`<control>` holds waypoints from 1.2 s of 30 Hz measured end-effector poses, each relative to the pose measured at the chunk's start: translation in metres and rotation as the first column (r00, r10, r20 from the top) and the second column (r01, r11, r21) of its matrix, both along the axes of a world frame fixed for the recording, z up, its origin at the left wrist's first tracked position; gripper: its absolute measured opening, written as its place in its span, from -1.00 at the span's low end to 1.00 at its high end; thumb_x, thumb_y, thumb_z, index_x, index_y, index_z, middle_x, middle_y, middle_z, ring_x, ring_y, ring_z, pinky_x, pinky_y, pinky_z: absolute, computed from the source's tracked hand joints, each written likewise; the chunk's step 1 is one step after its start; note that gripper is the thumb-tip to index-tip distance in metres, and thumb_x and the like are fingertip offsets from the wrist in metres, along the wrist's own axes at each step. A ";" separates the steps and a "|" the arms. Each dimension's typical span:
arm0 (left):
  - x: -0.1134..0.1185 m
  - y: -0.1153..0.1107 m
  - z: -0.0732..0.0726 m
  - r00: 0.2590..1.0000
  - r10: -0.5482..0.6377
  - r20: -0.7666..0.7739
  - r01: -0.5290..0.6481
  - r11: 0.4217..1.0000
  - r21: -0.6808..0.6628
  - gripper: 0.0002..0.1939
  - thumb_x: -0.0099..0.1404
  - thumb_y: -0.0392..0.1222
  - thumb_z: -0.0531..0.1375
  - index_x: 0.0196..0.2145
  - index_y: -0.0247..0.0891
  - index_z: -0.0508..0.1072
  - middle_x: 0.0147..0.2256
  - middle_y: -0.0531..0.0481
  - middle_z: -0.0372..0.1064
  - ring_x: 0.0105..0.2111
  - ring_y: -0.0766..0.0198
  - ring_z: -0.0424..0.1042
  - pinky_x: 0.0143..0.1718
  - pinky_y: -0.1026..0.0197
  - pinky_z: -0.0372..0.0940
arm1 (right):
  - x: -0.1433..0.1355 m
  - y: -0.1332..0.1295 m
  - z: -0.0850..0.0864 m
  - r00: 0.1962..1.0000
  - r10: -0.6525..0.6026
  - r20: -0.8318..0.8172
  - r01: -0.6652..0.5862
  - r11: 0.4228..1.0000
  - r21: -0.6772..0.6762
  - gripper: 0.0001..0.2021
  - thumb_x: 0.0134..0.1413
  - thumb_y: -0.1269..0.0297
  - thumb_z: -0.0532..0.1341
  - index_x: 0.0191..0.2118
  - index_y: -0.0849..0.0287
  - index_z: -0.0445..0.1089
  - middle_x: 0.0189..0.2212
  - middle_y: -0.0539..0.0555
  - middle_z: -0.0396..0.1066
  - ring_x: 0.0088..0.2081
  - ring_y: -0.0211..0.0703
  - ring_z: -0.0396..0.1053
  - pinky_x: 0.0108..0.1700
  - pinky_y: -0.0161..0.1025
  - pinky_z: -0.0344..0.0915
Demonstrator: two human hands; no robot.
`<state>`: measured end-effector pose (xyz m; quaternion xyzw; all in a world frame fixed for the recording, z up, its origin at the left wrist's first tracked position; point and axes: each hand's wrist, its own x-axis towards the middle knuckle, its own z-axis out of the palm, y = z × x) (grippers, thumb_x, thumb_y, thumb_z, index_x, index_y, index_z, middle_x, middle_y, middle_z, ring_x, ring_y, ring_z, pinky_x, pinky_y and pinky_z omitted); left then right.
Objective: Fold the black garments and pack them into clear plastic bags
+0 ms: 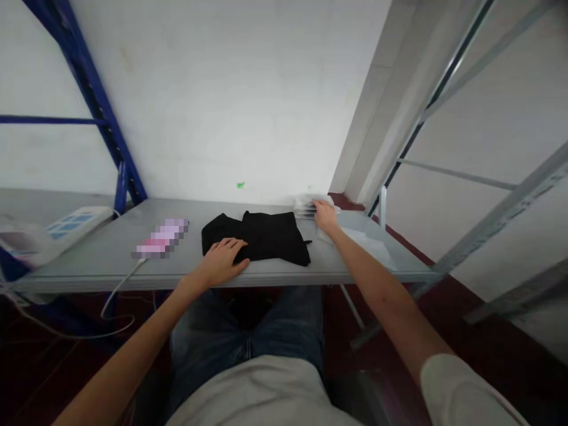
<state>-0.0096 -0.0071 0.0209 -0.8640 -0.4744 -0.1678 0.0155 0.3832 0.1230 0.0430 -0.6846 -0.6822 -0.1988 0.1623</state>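
Note:
A black garment or cloth (273, 234) lies flat and folded on the grey table, with a small strap or tab sticking out at its right side. My left hand (224, 260) rests on its near left corner, fingers stretched and apart. At the back right is a small stack of white, thin packets (304, 207), perhaps plastic bags. My right hand (326, 216) has its fingers bent over the stack's right side and seems to grip there; its thumb is hidden. Beside that wrist lie flat white, translucent sheets (370, 245), partly covered by my forearm.
A phone with a blurred screen (162, 238) lies left of the cloth, its white cable (118, 290) hanging over the front edge. Farther left is a white power strip (77, 225). A blue metal post (95, 100) and a grey frame (501, 213) flank the table (177, 269).

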 end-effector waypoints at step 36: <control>0.010 0.145 0.040 0.913 -0.046 0.405 0.029 0.998 0.047 -0.77 0.29 -0.17 0.13 -0.09 -0.18 0.42 -0.13 -0.09 0.58 -0.06 0.08 0.56 0.07 0.04 0.37 | -0.072 -0.050 0.020 0.800 0.486 0.352 -0.500 0.864 -0.058 -0.74 0.26 0.49 0.11 -0.04 0.25 0.49 -0.05 0.22 0.49 0.09 0.05 0.37 0.46 0.03 -0.07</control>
